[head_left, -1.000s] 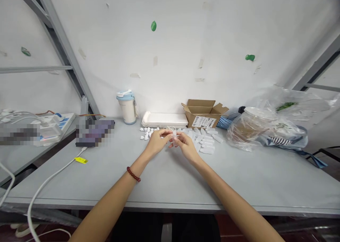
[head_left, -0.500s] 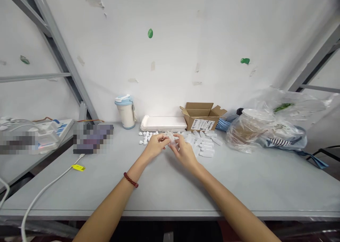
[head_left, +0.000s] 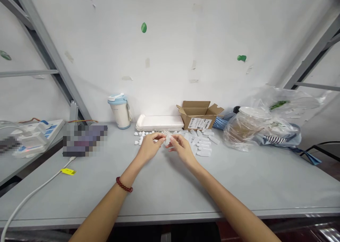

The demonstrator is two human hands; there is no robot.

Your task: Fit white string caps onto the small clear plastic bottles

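My left hand (head_left: 152, 147), with a dark red bead bracelet (head_left: 124, 185) on its wrist, pinches the left side of a small whitish, translucent piece (head_left: 167, 139) above the table. From the right, my right hand (head_left: 182, 149) closes thumb and fingers on the same piece. Its exact kind is too small to make out, and fingertips cover part of it. Small white pieces (head_left: 137, 142) lie scattered beyond my left hand. Several clear, flat plastic pieces (head_left: 204, 152), shaped like small pouches or bottles, are spread beside my right hand.
Behind the hands lie stacked white trays (head_left: 160, 122) and an open cardboard box (head_left: 198, 123). A lidded cup (head_left: 120, 114) stands left of them. Farther left are a blurred dark device (head_left: 92, 137) and a white cable (head_left: 34, 190). Plastic-wrapped containers (head_left: 245, 130) sit at right.
The view has shifted slightly, so most things sit a little farther left. Both hands remain together at the small piece, with the right fingers slightly rearranged.
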